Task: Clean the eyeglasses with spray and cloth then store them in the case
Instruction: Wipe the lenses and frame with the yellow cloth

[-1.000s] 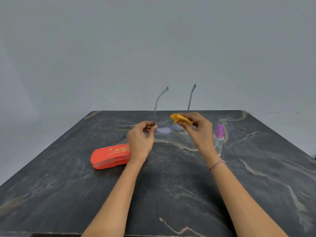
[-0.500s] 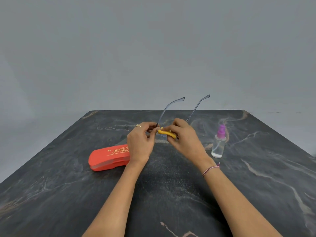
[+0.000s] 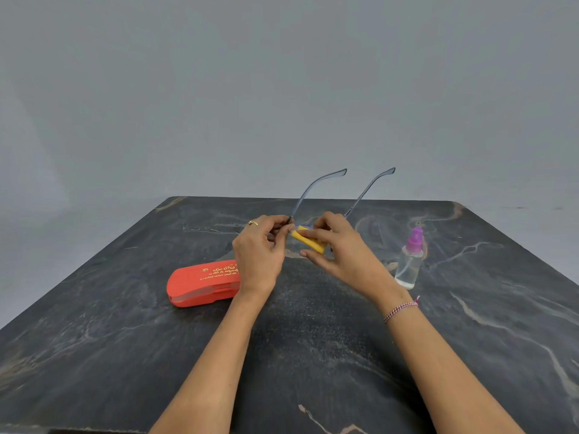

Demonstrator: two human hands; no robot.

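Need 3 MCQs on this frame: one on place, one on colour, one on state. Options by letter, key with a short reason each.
1. Where does the spray bottle stand?
A. to the right of the right hand
B. on the case
C. left of the left hand

2. What colour is the cloth?
A. blue
B. yellow
C. white

3. What state is the red case in?
A. open, holding the eyeglasses
B. held in the left hand
C. closed on the table

Key: 1 A, the bottle stands upright on the table beyond the right wrist. 2 B, the right hand presses a yellow fold to the eyeglasses, which the left hand grips. 3 C, its lid is shut and it lies flat.
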